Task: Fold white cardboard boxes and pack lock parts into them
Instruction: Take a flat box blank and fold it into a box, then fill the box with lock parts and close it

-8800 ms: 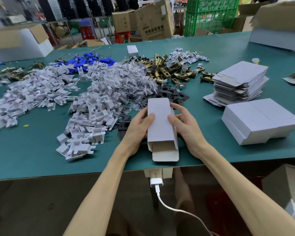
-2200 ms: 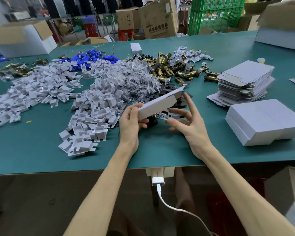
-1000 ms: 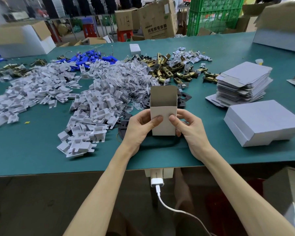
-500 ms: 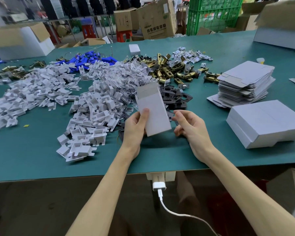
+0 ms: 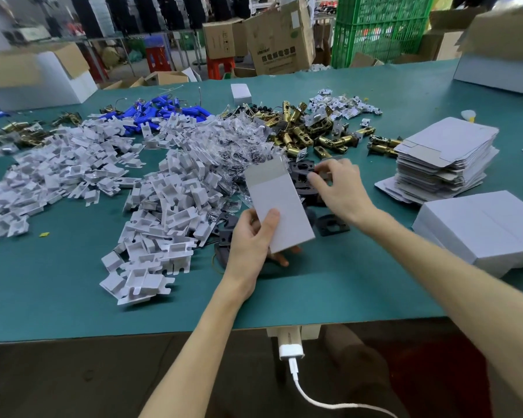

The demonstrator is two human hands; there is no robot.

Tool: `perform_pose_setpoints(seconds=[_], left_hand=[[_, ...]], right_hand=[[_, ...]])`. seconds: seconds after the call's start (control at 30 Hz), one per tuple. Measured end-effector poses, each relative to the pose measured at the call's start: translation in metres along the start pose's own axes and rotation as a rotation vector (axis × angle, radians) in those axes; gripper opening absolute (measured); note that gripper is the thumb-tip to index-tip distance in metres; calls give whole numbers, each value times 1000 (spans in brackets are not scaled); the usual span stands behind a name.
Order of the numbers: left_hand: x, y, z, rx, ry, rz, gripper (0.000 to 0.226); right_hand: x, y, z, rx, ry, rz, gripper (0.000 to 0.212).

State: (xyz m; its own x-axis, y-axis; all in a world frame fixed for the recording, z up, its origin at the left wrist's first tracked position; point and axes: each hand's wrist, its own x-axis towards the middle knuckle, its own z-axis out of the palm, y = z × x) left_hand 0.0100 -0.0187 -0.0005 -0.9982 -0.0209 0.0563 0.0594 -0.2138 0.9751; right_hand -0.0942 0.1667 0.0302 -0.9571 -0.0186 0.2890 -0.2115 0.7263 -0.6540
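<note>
Above green table, left hand grips white box; right hand beyond pinches black plate.

The right hand has left the white box and now reaches forward to the black plates, fingers curled over them. The left hand alone holds the box, which both hands held a second ago.

Behind the green-topped table stand brown cartons, a green crate and 2 red stools.
</note>
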Motion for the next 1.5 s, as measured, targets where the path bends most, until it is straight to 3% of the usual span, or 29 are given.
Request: perform_pose_setpoints(seconds=[0.13, 0.3, 0.8, 0.9, 0.93, 1.07, 1.17, 1.27, 1.4, 1.5], left_hand=[[0, -3, 1, 3, -18, 1, 28], [2, -6, 1, 22, -22, -4, 30], [3, -6, -1, 29, -41, 16, 29], [2, -4, -1, 29, -37, 38, 27], [2, -3, -2, 37, -34, 42, 25], [1, -3, -2, 74, -31, 46, 26], [0, -3, -2, 90, -32, 50, 26], [-1, -1, -1, 88, -20, 45, 24], [0, -1, 0, 65, -6, 38, 23], [0, -1, 0, 65, -8, 36, 22]], right_hand=[[54, 19, 5, -294, -151, 56, 60], [81, 32, 14, -460, -244, 103, 64], [61, 34, -7, -583, -110, 243, 50], [52, 32, -17, -596, -143, 236, 34], [49, 32, -21, -590, -150, 241, 33], [35, 28, -35, -567, -208, 317, 63], [27, 26, -42, -575, -317, 322, 37], [19, 20, -45, -518, -388, 337, 30], [12, 16, -51, -266, -441, 434, 29], [7, 16, -55, 69, -436, 567, 26]])
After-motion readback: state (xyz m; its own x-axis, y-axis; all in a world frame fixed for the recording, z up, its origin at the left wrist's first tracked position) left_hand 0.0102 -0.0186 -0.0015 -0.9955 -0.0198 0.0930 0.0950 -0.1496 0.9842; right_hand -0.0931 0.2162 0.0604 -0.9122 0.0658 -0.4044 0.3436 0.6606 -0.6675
